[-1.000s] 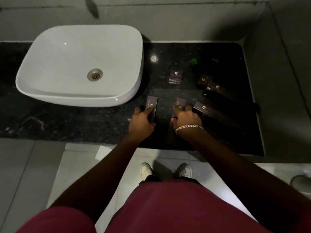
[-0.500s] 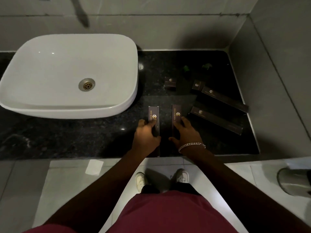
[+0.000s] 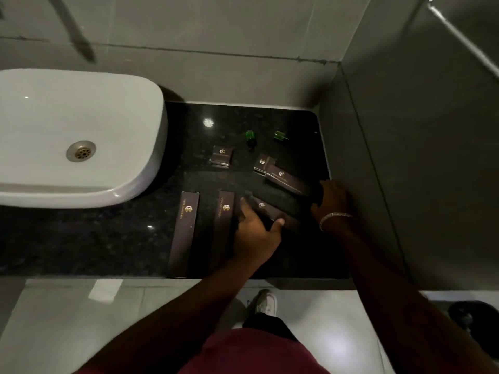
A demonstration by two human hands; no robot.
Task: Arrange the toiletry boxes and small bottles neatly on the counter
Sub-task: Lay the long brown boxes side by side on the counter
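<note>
Two long brown boxes lie side by side near the front edge of the black counter, the left one and the right one. My left hand grips a third long box lying slanted, thumb over its right side. My right hand rests on the right end of a fourth slanted long box. Two small square boxes sit behind, one in the middle and one tucked under the fourth box. Two small green bottles lie at the back.
A white basin fills the counter's left half. Grey tiled walls close off the back and the right side. A metal bar crosses the upper right corner. The floor and my shoe are below the counter edge.
Both hands have let go of the two front boxes, now lying parallel, and moved right. My left hand took hold of the third long box; my right hand reached the fourth.
</note>
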